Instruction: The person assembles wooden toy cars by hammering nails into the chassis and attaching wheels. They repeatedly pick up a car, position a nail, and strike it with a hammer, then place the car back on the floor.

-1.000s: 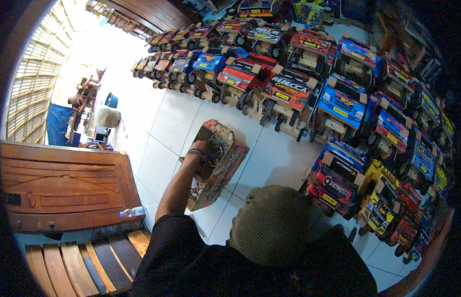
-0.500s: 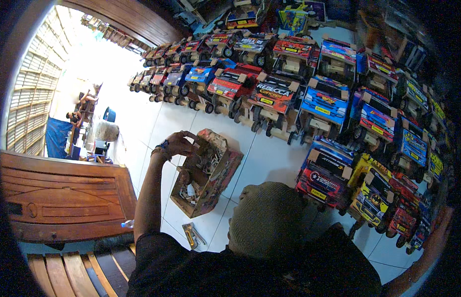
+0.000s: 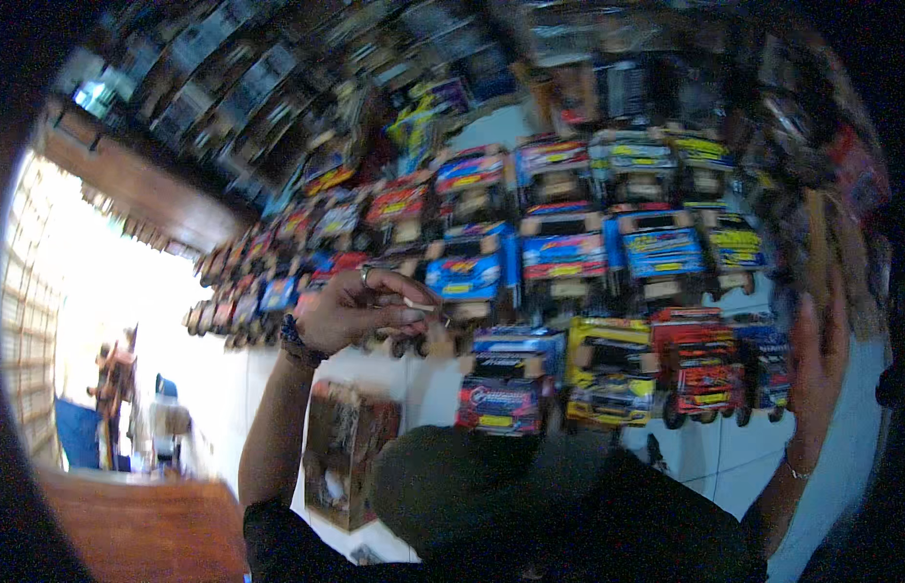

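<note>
My left hand (image 3: 360,313) is raised in front of the rows of toy trucks (image 3: 462,269), well clear of the box. Its thumb and fingers pinch a small, thin thing (image 3: 446,319), too blurred to name. Lower down, an open wooden box (image 3: 372,471) with loose small parts inside stands on the white tiles, beside my left forearm. At the far right my right hand (image 3: 819,355) reaches up, near a light brown strip (image 3: 816,228), past the end of the truck rows. Motion blur hides whether its fingers hold anything.
A yellow truck (image 3: 613,374) and a red truck (image 3: 696,364) stand in the nearest row. Dark, cluttered stacks (image 3: 248,87) fill the back. A brown wooden panel (image 3: 146,525) lies at the lower left, below a bright opening. My dark cap (image 3: 452,496) covers the lower middle.
My left hand has left the wooden box and risen, pinching something small. My right hand has come further into view at the right. The whole view has turned toward the right.
</note>
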A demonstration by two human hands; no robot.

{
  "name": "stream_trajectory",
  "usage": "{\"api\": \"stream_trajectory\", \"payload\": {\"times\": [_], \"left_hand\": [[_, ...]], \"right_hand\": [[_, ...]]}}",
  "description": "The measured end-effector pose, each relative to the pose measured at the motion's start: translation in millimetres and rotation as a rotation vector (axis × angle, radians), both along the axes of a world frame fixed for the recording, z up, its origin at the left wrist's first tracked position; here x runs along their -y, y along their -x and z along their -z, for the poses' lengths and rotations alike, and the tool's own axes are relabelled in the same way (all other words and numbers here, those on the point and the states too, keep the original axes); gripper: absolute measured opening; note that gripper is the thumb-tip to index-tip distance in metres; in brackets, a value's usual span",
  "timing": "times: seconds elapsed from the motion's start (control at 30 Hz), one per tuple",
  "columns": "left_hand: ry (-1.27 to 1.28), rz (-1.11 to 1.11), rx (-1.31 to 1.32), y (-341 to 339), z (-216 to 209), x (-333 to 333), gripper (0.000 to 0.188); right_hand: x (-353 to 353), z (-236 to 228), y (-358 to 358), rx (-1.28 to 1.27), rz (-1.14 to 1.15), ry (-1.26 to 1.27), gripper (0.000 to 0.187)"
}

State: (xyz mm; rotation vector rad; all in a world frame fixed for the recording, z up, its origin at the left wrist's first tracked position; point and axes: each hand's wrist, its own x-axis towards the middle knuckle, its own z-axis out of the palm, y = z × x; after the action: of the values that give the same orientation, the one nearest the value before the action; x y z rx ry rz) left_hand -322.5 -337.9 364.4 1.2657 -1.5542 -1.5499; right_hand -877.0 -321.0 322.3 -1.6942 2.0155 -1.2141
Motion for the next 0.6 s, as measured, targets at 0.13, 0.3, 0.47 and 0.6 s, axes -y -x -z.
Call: {"api": "stream_trajectory", "payload": {"times": [0.13, 0.3, 0.47, 0.6], "left_hand": [[0.350, 0.288, -0.058, 106, 6, 94, 0.022], [-0.036, 0.389, -0.087, 224, 9, 163, 0.032], [0.055, 0.606, -0.066, 326, 19, 207, 0.030], [0.051, 0.775, -0.135, 382, 36, 246, 0.029]], "right_hand": [[-10, -36, -26, 0.365, -0.058, -0.007, 0.055], [-20, -39, -11, 0.355, -0.052, 0.065, 0.056], [-25, -20, 20, 0.365, 0.074, 0.018, 0.056], [-19, -10, 35, 0.411, 0.163, -0.042, 0.055]]}}
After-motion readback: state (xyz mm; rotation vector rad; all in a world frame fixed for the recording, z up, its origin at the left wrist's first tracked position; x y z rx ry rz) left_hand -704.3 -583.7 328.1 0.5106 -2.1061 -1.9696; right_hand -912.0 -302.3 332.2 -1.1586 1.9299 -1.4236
